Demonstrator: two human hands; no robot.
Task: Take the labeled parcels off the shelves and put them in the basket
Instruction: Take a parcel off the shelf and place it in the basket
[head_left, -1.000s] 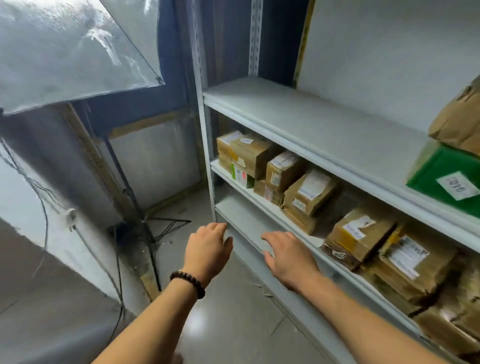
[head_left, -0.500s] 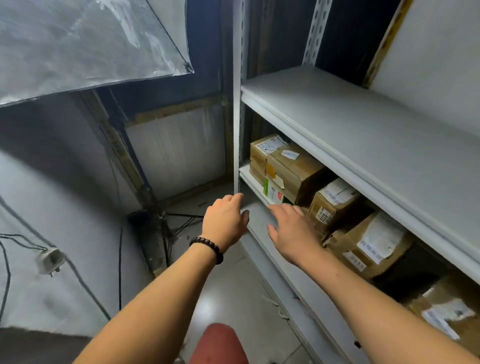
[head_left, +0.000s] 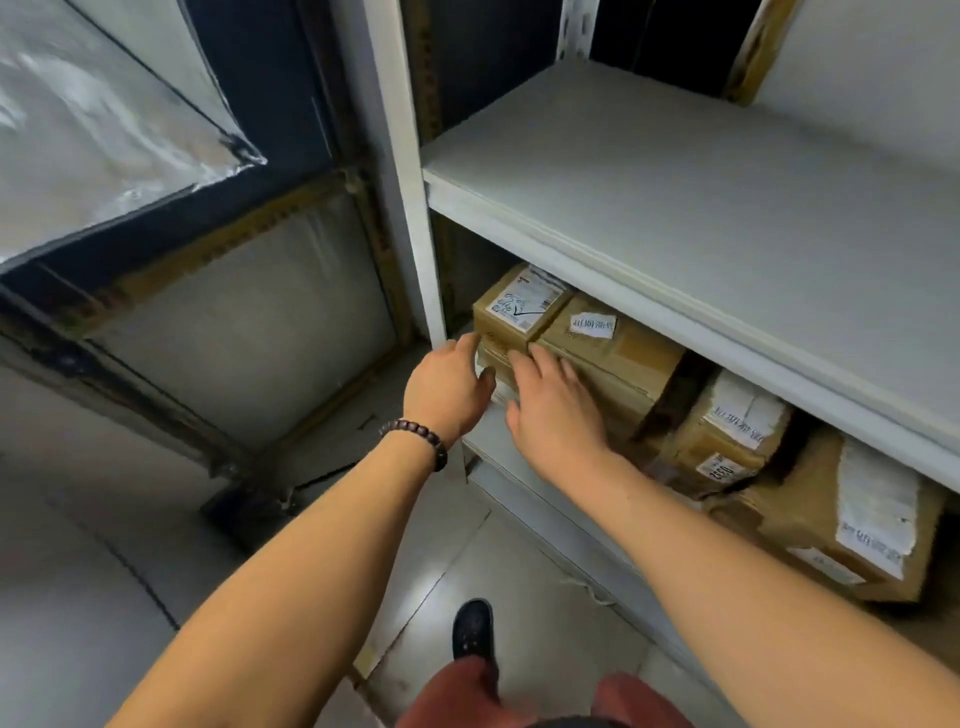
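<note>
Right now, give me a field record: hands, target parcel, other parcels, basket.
end parcel: labeled, leftmost on middle shelf, not gripped
left hand: open, fingers at its left corner
right hand: open, fingers against the boxes' front
other parcels: large box, taped box, crumpled box, all labeled
basket: not in view

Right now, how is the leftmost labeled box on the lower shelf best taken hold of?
Probably from the open front: the leftmost box sits against the bigger box on its right, so put the left hand on its free left side, the right hand on its front edge, and slide it out.
</note>
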